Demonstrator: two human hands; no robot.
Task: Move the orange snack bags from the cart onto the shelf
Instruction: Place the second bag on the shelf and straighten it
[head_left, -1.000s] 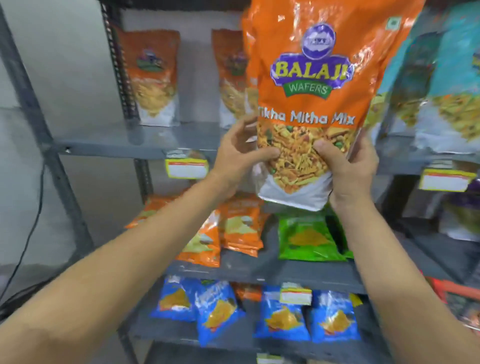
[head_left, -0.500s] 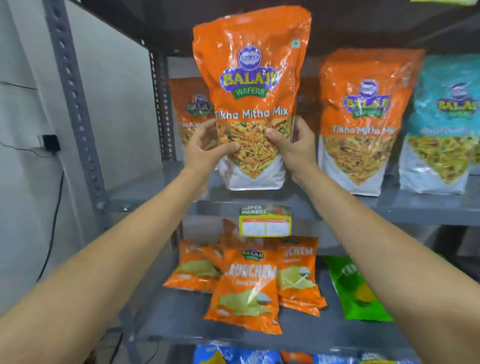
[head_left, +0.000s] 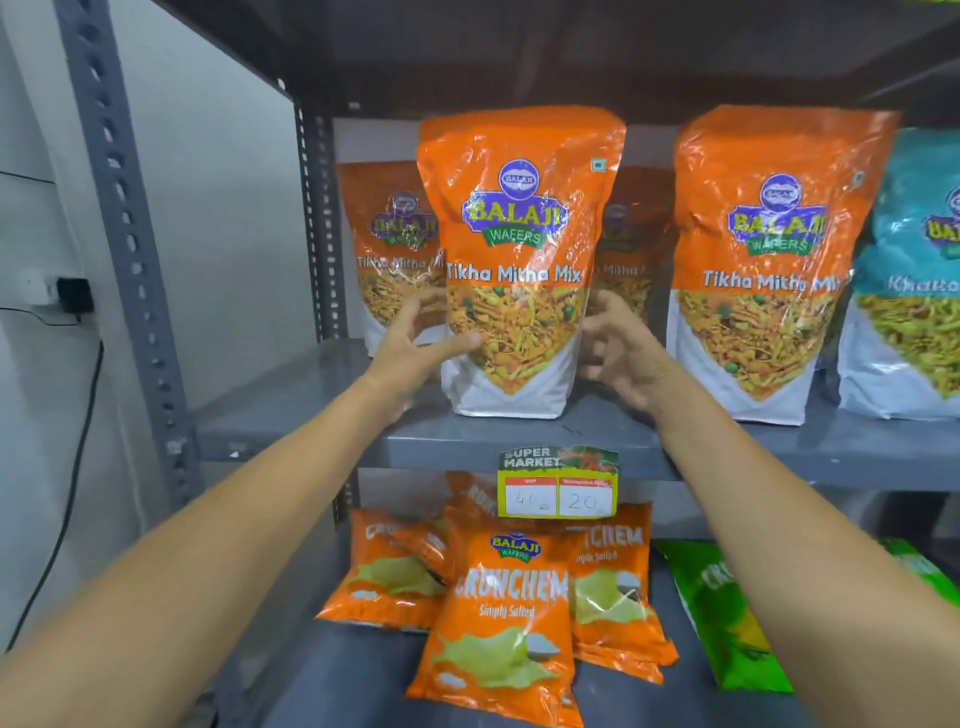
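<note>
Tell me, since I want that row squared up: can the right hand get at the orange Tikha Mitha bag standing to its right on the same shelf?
Probably yes. The right hand is open beside the centre bag, and only bare shelf lies between it and the right-hand orange bag.

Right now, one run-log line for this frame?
phase: placing | Tikha Mitha Mix bag upright on shelf | left hand touching bag | right hand open beside it
</note>
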